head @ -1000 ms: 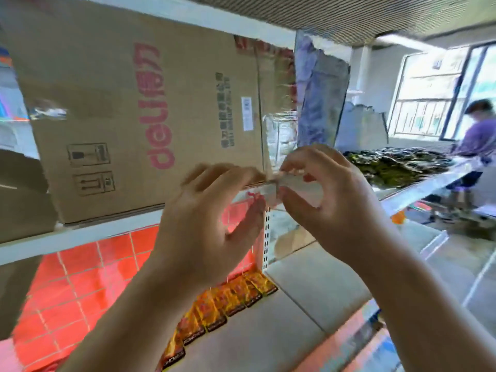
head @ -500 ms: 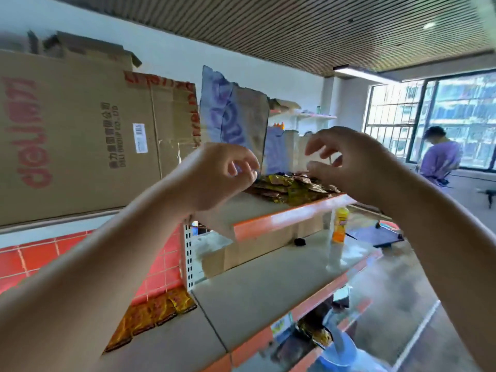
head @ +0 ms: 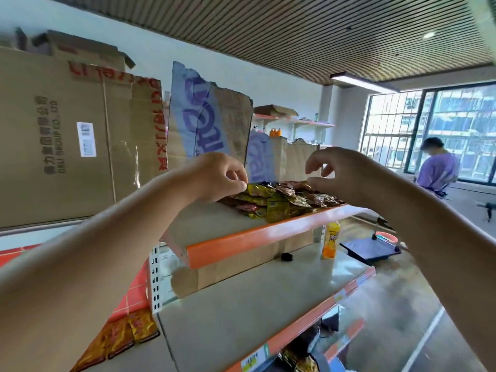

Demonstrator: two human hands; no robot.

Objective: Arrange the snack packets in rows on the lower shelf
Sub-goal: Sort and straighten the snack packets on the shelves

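- Head view: the left hand [head: 214,178] has its fingers curled in, thumb and forefinger tips pinched at the near edge of a yellow packet [head: 259,189] on top of the pile [head: 279,202]. Whether the pinch has really caught the foil I cannot tell; the tips are just at its corner.
- Right hand [head: 341,175] hovers over the far side of the pile with fingers spread and bent, thumb low beside a dark packet, nothing held.
- That pile lies loose and overlapping on the upper shelf [head: 241,237], close to its orange front lip.
- Below and to the left, a short row [head: 118,339] of orange-yellow packets already lies along the back of the lower shelf [head: 241,304], against the red tiled wall [head: 128,296]. Most of that shelf is bare, so the task looks early.
- Step in hand, as I judge it: picking packets from the pile to carry down.
- To do it well: grip by the sealed edge rather than the belly, and lift straight up so neighbours do not slide over the lip.
- Let the right hand steady or gather the heap, taking a few at once if they stack flat.
- When laying them down, continue from the row's end, edges touching, same face up.
- A bottle [head: 330,242] and a small dark object [head: 286,256] stand further along the lower shelf and may need shifting later.
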